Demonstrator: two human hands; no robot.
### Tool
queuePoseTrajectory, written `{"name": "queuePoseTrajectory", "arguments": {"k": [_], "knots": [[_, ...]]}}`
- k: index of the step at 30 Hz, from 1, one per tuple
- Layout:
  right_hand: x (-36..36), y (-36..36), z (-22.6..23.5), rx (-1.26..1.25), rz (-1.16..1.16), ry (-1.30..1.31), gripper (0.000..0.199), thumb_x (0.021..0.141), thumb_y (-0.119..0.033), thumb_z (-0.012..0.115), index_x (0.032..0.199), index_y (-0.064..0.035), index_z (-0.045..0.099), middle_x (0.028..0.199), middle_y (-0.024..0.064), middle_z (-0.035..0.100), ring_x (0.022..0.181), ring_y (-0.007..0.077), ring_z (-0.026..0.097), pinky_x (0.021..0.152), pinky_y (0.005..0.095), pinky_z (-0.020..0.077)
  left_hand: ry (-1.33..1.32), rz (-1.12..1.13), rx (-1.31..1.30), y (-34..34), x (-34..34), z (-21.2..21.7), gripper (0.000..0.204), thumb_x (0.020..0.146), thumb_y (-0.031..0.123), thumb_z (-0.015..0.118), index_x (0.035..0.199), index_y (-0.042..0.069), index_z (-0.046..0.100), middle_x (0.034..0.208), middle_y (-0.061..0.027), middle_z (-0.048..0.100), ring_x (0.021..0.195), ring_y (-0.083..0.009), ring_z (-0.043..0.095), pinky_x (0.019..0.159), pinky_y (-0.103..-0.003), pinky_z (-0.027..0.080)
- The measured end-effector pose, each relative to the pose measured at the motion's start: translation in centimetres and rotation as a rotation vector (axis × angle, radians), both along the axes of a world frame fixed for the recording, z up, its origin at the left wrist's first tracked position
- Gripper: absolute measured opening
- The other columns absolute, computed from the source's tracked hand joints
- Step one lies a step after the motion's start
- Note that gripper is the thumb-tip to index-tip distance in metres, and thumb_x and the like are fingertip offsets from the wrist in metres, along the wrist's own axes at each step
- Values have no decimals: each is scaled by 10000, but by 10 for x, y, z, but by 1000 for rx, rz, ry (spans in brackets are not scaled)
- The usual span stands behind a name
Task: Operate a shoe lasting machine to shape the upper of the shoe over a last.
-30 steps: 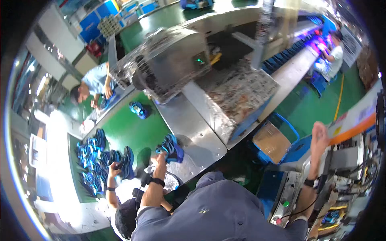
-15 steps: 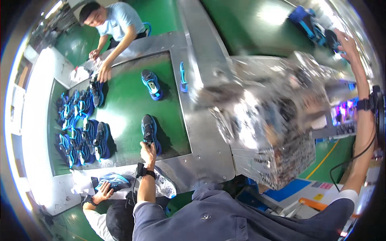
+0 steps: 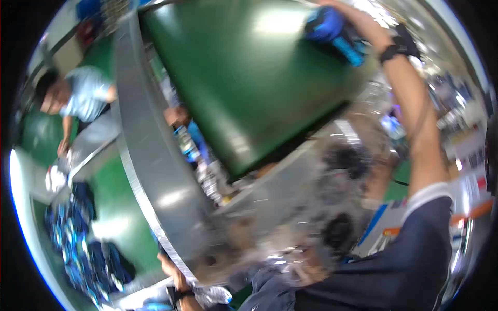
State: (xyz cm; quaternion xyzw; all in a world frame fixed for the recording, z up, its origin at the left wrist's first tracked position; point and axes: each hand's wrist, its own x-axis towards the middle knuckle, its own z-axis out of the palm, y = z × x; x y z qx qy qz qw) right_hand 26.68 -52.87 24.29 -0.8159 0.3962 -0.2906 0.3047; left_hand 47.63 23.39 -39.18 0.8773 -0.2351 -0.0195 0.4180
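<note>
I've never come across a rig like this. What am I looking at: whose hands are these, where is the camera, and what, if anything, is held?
There is no robot here: a person works with bare hands. The view comes from a fisheye camera on their head, looking down, so edges bend.

At upper right, the right hand is at a blue shoe over the upper green surface; it seems to hold it, but blur hides the exact grip. The left hand is low in the picture by a metal edge; what it holds, if anything, is unclear.

Other shoes crowd the lower green surface, and a co-worker is beyond.
</note>
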Motion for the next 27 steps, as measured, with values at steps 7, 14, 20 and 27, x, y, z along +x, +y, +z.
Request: {"name": "queuePoseTrajectory", "arguments": {"k": [7, 14, 20, 27], "knots": [[-13, 27, 55, -312, -115, 357, 905, 626, -595, 779, 1248, 46, 638, 1281, 243, 657, 1144, 330, 648, 982, 383, 501, -291, -186, 996, -47, -26, 115, 800, 834, 851, 536, 966, 91, 747, 795, -70, 757, 685, -333, 734, 616, -396, 596], [-193, 191, 105, -767, 7, -94, 1122, 646, -345, 861, 1540, 54, 311, 1295, 284, 644, 1190, 364, 653, 1037, 386, 508, 786, -871, -42, -185, -230, 332, 329, 984, 176, 706, 1226, -46, 686, 1119, -172, 734, 1028, -224, 677, 907, -343, 530], [-342, 366, 38, -781, -200, 43, 1227, 611, -217, 888, 1615, -78, 196, 1509, 345, 376, 1188, 497, 564, 1038, 612, 448, 1151, -1391, -772, -302, -391, 460, 1010, 861, 488, 818, 1540, -84, 336, 1501, -258, 479, 1342, -359, 539, 1102, -484, 457], [-548, 597, -61, -557, -916, 235, 969, 814, -418, 803, 1550, 1, 331, 1464, 357, 436, 1189, 500, 546, 1024, 550, 440, 1511, -1722, -431, -226, -609, 465, 703, 893, 196, 734, 1476, -40, 420, 1316, -147, 600, 1176, -240, 613, 1025, -378, 495]]}}
